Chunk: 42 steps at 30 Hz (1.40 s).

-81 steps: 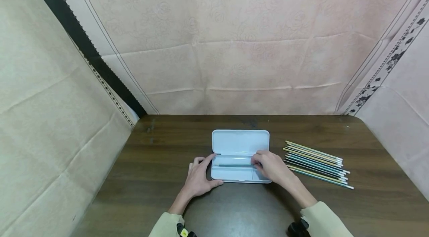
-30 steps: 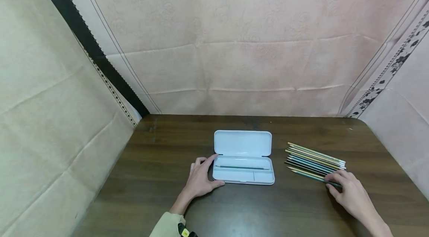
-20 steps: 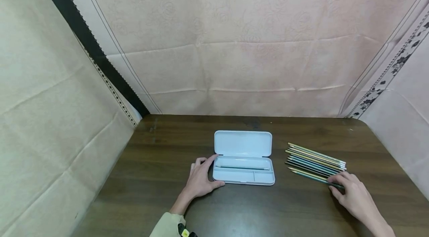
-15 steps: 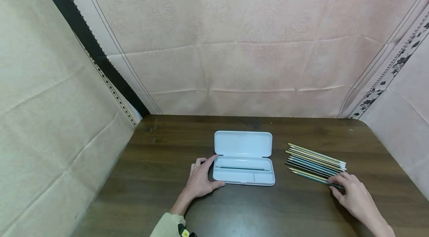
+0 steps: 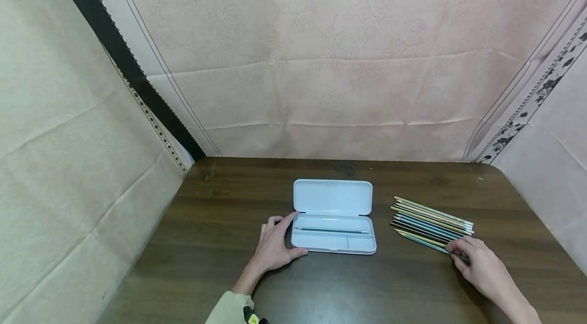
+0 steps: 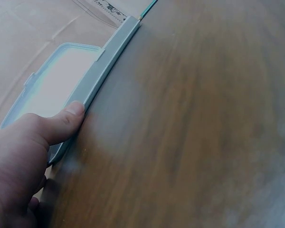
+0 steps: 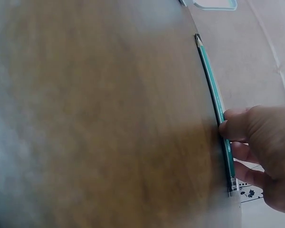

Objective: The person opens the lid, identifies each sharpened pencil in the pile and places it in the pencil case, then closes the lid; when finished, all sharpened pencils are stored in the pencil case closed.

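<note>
A light blue pencil case (image 5: 334, 248) lies with its lid (image 5: 332, 196) raised, and one green pencil (image 5: 332, 230) rests in its long compartment. My left hand (image 5: 271, 246) grips the case's left end, thumb along the front edge and index finger at the back corner. In the left wrist view the thumb (image 6: 69, 122) presses the case's front wall (image 6: 104, 66). To the right, several pencils (image 5: 431, 217) lie side by side. My right hand (image 5: 481, 269) pinches the nearest green pencil (image 7: 213, 90) near its blunt end, between thumb and fingers; its tip points toward the case.
The brown wooden table (image 5: 330, 288) has rounded far corners. A pale patterned cloth (image 5: 330, 59) hangs behind it, and more cloth (image 5: 91, 161) borders the left side. A strip of table lies between the case and the pencils.
My right hand has left the pencil in the case and moved right to the loose pencils, where it pinches the nearest one. The left hand stays at the case's left end.
</note>
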{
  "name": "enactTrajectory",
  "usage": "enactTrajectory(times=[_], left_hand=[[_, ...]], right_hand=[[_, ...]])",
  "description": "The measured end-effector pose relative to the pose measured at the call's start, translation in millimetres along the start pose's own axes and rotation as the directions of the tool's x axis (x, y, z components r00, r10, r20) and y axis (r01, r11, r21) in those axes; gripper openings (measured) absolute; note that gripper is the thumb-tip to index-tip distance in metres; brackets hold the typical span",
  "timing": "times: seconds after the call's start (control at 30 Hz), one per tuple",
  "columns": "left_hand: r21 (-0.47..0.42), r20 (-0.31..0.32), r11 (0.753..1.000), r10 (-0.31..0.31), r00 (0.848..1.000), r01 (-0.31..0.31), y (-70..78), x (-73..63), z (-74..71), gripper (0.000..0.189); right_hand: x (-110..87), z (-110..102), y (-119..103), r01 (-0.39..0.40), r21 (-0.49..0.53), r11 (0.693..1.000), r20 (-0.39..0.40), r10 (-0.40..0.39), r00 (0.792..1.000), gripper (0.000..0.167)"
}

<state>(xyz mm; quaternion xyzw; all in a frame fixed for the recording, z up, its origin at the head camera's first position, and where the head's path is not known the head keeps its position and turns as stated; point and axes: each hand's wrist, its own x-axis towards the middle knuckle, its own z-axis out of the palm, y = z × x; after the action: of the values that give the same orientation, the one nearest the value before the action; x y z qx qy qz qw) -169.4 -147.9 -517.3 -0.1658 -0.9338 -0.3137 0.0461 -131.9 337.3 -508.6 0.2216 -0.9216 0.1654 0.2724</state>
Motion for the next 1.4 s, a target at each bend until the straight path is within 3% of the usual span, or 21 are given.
enactTrajectory(times=[0.1, 0.27, 0.4, 0.57, 0.63, 0.77, 1.1, 1.27, 1.4], left_hand=[[0.002, 0.001, 1.000, -0.003, 1.000, 0.003, -0.1, 0.1, 0.2, 0.090], [0.002, 0.000, 1.000, -0.005, 1.000, 0.005, -0.3, -0.2, 0.6, 0.090], [0.004, 0.000, 1.000, -0.002, 1.000, 0.002, -0.9, 0.5, 1.0, 0.090], [-0.002, 0.001, 1.000, -0.001, 1.000, 0.001, -1.3, 0.7, 0.9, 0.091], [-0.001, 0.001, 1.000, 0.000, 1.000, 0.000, -1.3, 0.8, 0.9, 0.091], [-0.001, 0.002, 1.000, 0.000, 1.000, 0.000, -1.4, 0.8, 1.1, 0.090], [-0.005, 0.006, 1.000, -0.010, 1.000, 0.010, -0.2, 1.3, 0.8, 0.090], [-0.002, 0.011, 1.000, -0.019, 1.000, 0.019, 0.6, 0.7, 0.2, 0.090], [0.000, 0.011, 1.000, -0.018, 1.000, 0.018, 1.5, 0.3, -0.5, 0.090]], right_hand=[[0.3, 0, 1, 0.019, 0.016, 1.000, 0.002, -0.019, 1.000, 0.045], [-1.3, 0, 3, 0.049, 0.049, 0.998, 0.009, -0.049, 0.999, 0.014], [-1.5, 0, 3, 0.056, 0.060, 0.997, 0.000, -0.056, 0.998, 0.017], [2.6, 1, 0, 0.077, 0.079, 0.994, -0.032, -0.075, 0.997, 0.008], [5.9, 1, -3, 0.083, 0.082, 0.993, -0.038, -0.080, 0.996, 0.010], [13.6, 1, -10, 0.081, 0.087, 0.993, -0.032, -0.078, 0.996, 0.042], [35.4, 7, -21, 0.136, 0.155, 0.978, -0.032, -0.133, 0.991, 0.006], [49.5, 13, -31, 0.175, 0.174, 0.969, -0.046, -0.170, 0.984, 0.008], [59.8, 19, -41, 0.185, 0.176, 0.967, -0.044, -0.180, 0.983, 0.028]])
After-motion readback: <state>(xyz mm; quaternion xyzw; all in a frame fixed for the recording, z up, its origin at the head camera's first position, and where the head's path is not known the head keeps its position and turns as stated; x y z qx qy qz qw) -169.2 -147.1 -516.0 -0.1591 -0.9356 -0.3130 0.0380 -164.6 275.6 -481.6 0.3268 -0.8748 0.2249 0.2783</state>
